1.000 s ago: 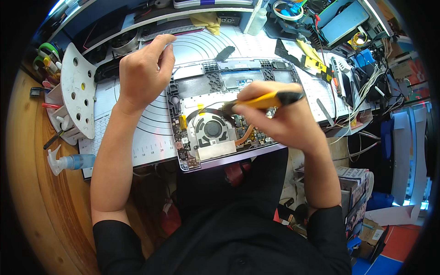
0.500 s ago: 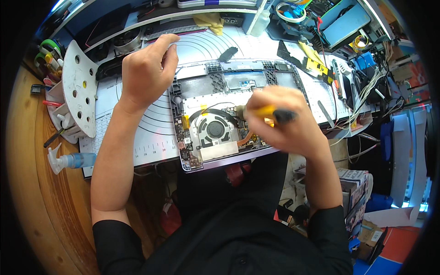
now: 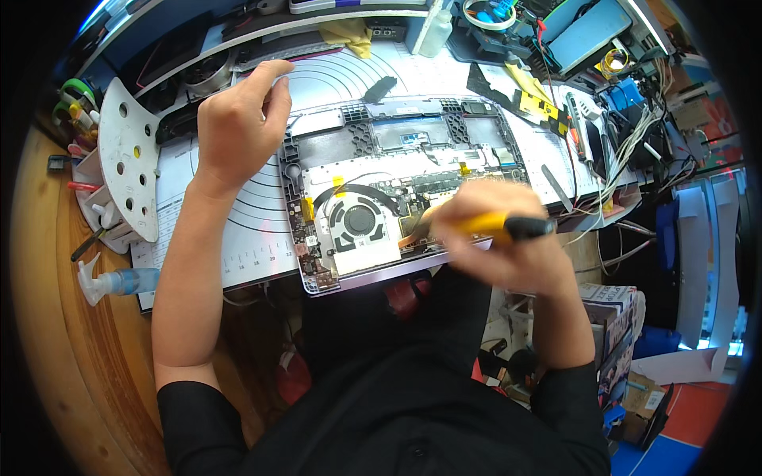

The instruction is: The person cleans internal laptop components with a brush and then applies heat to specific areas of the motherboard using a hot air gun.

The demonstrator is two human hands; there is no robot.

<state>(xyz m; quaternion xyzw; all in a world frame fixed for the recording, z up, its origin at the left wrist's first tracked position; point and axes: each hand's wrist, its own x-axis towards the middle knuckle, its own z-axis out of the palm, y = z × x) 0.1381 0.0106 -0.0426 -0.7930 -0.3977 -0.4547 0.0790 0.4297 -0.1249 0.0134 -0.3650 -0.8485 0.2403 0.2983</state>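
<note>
An opened laptop base (image 3: pixel 317 135) lies across the near edge of the bench, its circuit boards bare. Its round fan (image 3: pixel 359 222) sits at the left, beside a copper heat pipe (image 3: pixel 410 238). My right hand (image 3: pixel 500 234) is closed around a brush (image 3: pixel 488 226) with a yellow and black handle. The brush tip, blurred by motion, is over the board just right of the fan. My left hand (image 3: pixel 238 119) hovers beside the laptop's far left corner, thumb and forefinger apart and the other fingers curled. Nothing shows in it.
A white perforated tool holder (image 3: pixel 127 159) and a blue spray bottle (image 3: pixel 119 282) stand left. A dark strip (image 3: pixel 380 89) lies beyond the laptop. Tweezers (image 3: pixel 557 186) rest at the right, near tangled cables (image 3: pixel 627 166). A shelf (image 3: pixel 262 36) spans the back.
My right hand has brought the brush nearer to me and toward the laptop's front edge. The whole view has shifted slightly; my left hand keeps its pose.
</note>
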